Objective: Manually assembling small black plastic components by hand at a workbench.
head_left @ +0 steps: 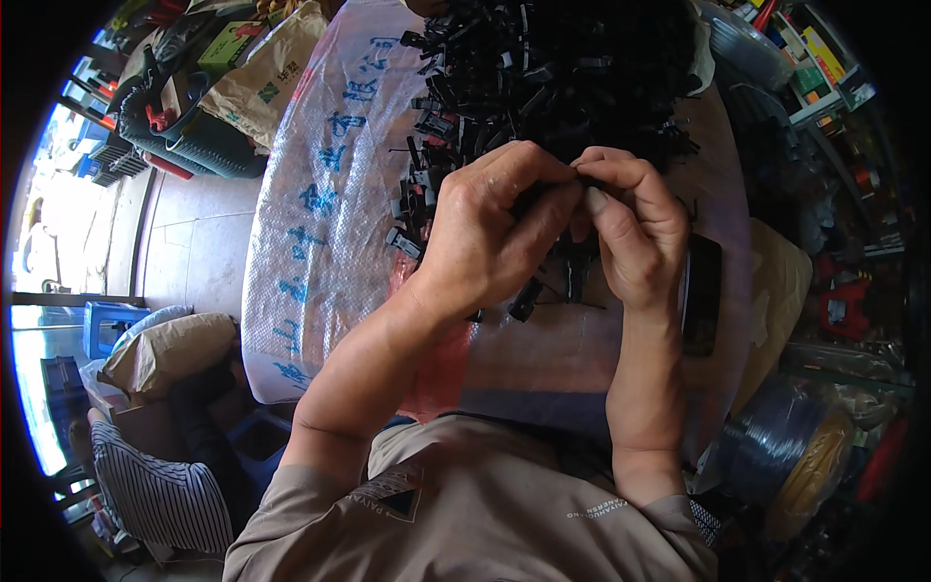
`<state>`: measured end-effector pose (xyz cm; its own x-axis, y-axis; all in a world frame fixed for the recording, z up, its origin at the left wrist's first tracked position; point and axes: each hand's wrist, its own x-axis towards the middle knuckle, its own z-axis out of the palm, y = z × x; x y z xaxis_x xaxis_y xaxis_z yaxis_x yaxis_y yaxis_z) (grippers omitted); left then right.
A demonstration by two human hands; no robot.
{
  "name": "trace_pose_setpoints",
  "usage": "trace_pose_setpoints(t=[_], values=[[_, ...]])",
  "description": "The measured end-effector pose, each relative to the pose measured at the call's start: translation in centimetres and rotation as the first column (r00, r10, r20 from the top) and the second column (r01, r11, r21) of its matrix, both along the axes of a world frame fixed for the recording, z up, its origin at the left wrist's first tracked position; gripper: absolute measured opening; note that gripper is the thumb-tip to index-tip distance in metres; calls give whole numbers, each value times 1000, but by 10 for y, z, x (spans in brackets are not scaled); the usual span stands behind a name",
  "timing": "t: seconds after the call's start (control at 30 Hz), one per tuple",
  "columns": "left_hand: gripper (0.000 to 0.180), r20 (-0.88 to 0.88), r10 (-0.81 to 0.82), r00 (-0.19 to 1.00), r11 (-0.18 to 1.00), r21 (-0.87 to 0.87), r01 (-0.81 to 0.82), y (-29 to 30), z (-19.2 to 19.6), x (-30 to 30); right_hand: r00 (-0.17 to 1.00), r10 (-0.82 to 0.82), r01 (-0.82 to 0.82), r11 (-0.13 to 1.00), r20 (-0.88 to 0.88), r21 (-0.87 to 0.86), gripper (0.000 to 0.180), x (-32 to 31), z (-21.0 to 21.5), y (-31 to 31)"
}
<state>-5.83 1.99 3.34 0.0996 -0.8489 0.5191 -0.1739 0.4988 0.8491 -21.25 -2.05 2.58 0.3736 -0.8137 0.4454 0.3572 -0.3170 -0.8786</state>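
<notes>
My left hand (485,228) and my right hand (640,228) meet over the table, fingertips pinched together. Something small and dark seems to be between them, but the fingers cover most of it. Just beyond my hands spreads a big heap of small black plastic parts (572,73). A few strays lie by its left edge, among them a part with a grey face (403,242). Below my hands rest some loose black parts (525,300). A strip of red film (433,378) shows near my left forearm.
A white woven sheet (320,262) with blue writing covers the table. A flat black device (702,296) lies right of my right wrist. Crowded shelves (824,58) and a wrapped coil (776,446) stand at right. At left are paper sacks (173,354) and a person in a striped top (160,495).
</notes>
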Motion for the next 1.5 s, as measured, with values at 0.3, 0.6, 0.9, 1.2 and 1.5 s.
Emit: trace_pose_setpoints(t=[0.3,0.6,0.9,1.2,1.5], values=[[19,399,89,912,978,-209,-4,-3,-1,6,996,-54,51,997,-64,-51,17,-5,-2,0],[27,-824,-137,550,796,239,556,-6,3,24,959,-32,-42,968,-283,-249,10,-8,12,4],[32,-196,-231,953,869,399,293,3,8,18,919,-239,200,968,-314,-152,9,-5,12,4],[40,285,-286,915,957,136,256,4,6,21,839,39,-112,989,-542,-101,5,-30,22,1],[36,-566,-238,790,763,394,512,-7,6,37,784,-443,355,895,-435,-271,16,-12,3,-10]])
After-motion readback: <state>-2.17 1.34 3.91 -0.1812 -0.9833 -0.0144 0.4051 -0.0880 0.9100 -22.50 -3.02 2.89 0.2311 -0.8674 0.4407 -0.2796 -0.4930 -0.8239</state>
